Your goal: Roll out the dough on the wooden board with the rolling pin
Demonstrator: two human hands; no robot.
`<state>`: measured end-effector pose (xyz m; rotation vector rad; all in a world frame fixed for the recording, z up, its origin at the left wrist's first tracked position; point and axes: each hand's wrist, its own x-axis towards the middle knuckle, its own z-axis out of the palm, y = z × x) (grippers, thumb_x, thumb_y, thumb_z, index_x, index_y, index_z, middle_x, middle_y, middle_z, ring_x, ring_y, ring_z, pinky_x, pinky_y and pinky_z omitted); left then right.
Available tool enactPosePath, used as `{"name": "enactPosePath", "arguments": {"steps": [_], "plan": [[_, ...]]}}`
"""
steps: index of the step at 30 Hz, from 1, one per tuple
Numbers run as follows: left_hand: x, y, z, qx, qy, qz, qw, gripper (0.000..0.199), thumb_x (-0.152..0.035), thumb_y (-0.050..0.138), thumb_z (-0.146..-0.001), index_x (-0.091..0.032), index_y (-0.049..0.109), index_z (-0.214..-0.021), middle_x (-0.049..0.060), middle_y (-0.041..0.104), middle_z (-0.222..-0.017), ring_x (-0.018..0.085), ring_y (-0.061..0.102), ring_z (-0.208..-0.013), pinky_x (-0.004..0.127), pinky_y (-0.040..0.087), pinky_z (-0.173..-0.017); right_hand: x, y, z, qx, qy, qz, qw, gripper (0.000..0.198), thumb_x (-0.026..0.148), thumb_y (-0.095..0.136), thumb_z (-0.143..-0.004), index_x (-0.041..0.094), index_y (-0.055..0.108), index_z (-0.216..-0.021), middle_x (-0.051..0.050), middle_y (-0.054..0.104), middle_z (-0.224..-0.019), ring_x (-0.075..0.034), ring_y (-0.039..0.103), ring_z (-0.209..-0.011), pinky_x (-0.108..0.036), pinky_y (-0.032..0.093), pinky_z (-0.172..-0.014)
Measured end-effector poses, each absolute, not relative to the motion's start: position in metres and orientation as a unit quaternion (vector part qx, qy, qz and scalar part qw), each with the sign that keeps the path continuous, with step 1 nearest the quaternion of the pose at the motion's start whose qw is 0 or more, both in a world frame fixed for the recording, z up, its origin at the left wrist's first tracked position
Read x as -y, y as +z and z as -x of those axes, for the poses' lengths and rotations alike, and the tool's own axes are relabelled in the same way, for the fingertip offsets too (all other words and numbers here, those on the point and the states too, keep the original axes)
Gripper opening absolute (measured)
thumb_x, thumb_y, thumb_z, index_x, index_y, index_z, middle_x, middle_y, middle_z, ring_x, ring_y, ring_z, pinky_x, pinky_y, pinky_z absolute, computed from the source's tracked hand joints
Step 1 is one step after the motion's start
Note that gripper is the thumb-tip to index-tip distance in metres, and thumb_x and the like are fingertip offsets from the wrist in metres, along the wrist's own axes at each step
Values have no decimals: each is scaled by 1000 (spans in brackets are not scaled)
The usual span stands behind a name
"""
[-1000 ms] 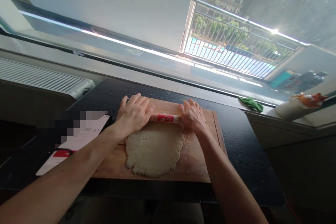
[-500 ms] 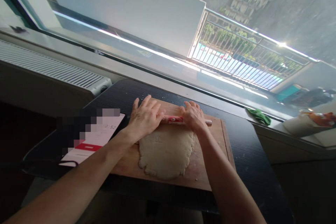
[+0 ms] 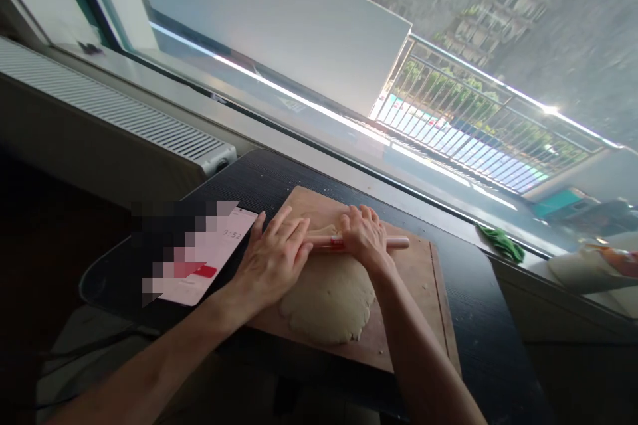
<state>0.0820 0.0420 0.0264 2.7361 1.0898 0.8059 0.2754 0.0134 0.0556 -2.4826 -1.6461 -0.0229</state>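
Observation:
My left hand (image 3: pixel 272 252) lies over the left end of a rolling pin (image 3: pixel 337 242), its fingers stretched forward and spread. Bent over the pin's right part are the fingers of my right hand (image 3: pixel 365 232); the pin's light end sticks out beyond it. A red mark shows on the pin between the hands. Under and in front of the pin, a sheet of pale dough (image 3: pixel 326 302) with a ragged edge spreads on a wooden board (image 3: pixel 423 319). My left palm and forearm hide part of the dough's left side.
The board rests on a dark table (image 3: pixel 483 319). Left of it lies a phone (image 3: pixel 219 255) with a timer, partly pixelated. A ribbed radiator (image 3: pixel 149 126) stands at the left. A green cloth (image 3: pixel 503 244) and a pale container (image 3: pixel 578 269) sit along the window sill (image 3: pixel 423 202).
Both hands and the rolling pin have come slightly nearer to me over the dough, and the pin has turned. The camera view has shifted, moving the scene to the right.

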Motion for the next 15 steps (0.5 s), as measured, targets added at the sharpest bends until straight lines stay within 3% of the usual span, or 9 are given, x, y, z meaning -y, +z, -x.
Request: {"name": "enactPosePath", "arguments": {"steps": [5, 10, 15], "plan": [[-52, 26, -75, -390, 282, -875, 57, 34, -32, 39, -93, -22, 63, -116, 8, 59, -131, 31, 38, -135, 58, 24, -110, -50, 59, -266, 574, 14, 814, 85, 46, 42, 34, -95, 22, 46, -135, -9, 44, -143, -26, 35, -133, -42, 33, -105], [-16, 9, -42, -342, 305, -886, 76, 38, -35, 50, -90, -23, 55, -126, 6, 60, -130, 28, 38, -136, 52, 23, -113, -12, 50, -247, 615, -22, 780, 112, 47, 43, 32, -96, 23, 47, -136, -5, 43, -145, -24, 30, -138, -40, 24, -111], [-21, 4, -42, -373, 331, -864, 75, 33, -38, 52, -89, -22, 58, -118, 7, 63, -124, 28, 40, -134, 51, 24, -112, -40, 53, -241, 612, -4, 784, 106, 45, 46, 36, -94, 24, 51, -130, -6, 48, -140, -25, 34, -133, -41, 29, -107]]}}
